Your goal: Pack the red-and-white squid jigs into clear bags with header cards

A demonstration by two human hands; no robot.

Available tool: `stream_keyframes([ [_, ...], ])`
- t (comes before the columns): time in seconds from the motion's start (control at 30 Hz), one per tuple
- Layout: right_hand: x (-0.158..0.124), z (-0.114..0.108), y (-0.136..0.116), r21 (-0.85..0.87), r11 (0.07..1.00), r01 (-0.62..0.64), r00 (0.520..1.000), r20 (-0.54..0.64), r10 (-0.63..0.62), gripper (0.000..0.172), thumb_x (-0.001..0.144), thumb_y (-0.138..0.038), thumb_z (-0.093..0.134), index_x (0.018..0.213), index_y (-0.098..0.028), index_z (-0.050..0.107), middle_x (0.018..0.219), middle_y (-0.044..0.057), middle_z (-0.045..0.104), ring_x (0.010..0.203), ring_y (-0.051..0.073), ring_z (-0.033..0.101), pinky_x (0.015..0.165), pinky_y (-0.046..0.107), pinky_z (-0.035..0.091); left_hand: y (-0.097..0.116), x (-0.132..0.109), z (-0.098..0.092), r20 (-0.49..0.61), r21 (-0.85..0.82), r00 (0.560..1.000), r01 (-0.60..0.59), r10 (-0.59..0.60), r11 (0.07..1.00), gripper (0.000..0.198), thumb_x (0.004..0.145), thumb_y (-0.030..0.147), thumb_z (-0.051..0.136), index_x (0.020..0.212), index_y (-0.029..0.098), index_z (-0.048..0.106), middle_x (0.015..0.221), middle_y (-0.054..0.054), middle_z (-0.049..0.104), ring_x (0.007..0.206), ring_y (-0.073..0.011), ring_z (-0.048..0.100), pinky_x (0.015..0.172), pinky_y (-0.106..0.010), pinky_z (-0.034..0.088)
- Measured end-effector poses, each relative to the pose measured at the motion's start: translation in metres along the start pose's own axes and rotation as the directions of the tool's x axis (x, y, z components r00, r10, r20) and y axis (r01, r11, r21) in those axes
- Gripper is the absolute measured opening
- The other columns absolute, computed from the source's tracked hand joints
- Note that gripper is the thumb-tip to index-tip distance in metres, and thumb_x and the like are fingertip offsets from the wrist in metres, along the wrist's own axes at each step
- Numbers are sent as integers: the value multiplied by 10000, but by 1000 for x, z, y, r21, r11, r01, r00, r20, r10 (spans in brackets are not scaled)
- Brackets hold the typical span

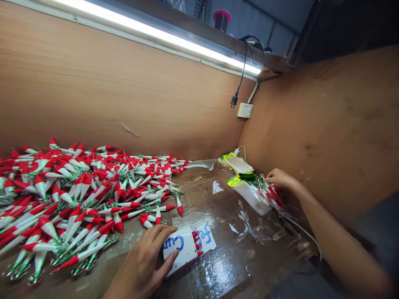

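Note:
My left hand point(149, 258) is closed around the left end of a white block point(183, 251) with blue handwriting, thumb on the near side. A row of small red points point(197, 243) crosses the top of the block. To the right, my right hand point(278, 177) has its fingers pinched together at a small heap of red and white fishing lures point(272, 194); what they hold is too small to make out. Clear plastic bags with yellow-green headers point(249, 194) lie just left of that hand. A large pile of red-and-white lures with green, shiny ends point(77, 195) spreads beyond my left hand.
Torn plastic film point(246, 224) and white scraps point(217, 187) lie on the brown, taped tabletop point(199, 199). Brown panels point(140, 99) wall the back and right. A black plug point(234, 99) dangles near a white socket point(245, 110), under a lit tube lamp point(174, 38). A white cable point(304, 232) runs at right.

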State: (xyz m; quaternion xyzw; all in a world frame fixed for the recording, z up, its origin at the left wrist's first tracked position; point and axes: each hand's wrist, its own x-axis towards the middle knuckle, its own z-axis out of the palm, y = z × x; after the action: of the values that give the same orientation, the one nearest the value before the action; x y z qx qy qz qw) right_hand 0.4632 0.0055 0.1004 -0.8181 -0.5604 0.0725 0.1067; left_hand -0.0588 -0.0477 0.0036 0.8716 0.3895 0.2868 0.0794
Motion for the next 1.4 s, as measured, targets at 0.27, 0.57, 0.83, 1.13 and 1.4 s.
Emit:
stream_keyframes([
  [0.27,-7,-3,-12,-199,967,-157,977,-173,123,268,815,-263,589,842,-97,797,945,289,723,906,365,683,710,386,403,-3,-3,4,90,-18,996,-5,6,1000,439,897,386,643,1324,330,561,1303,-65,619,1140,-281,642,949,-407,567],
  [0.57,-57,125,-208,123,859,496,856,94,-508,309,886,-500,595,902,-253,779,898,46,783,803,206,697,649,252,421,9,-7,0,188,-43,982,8,0,999,717,756,377,779,1405,304,483,1361,-95,576,1243,-336,534,1067,-505,444],
  [0.83,-67,169,-277,124,869,480,864,103,-492,162,836,-360,647,864,-212,707,861,94,763,823,272,706,611,294,385,11,-8,-3,190,-35,981,-26,32,999,820,641,346,831,1387,311,490,1294,-67,605,1193,-337,533,1140,-588,299],
  [1.13,-91,155,-242,-32,853,520,836,-184,-517,108,930,-287,536,993,-223,596,934,59,720,843,217,660,671,288,351,15,-11,-4,205,-46,979,11,-1,999,849,605,299,851,1374,308,493,1291,-54,599,1148,-320,540,1045,-511,407],
  [1.4,-87,124,-186,98,682,725,682,-244,-690,110,925,-181,511,970,-214,605,895,37,686,798,191,620,705,272,395,13,-5,-2,164,-73,985,65,-52,995,656,660,254,780,1267,275,532,1221,-70,605,1099,-312,555,961,-462,456],
])
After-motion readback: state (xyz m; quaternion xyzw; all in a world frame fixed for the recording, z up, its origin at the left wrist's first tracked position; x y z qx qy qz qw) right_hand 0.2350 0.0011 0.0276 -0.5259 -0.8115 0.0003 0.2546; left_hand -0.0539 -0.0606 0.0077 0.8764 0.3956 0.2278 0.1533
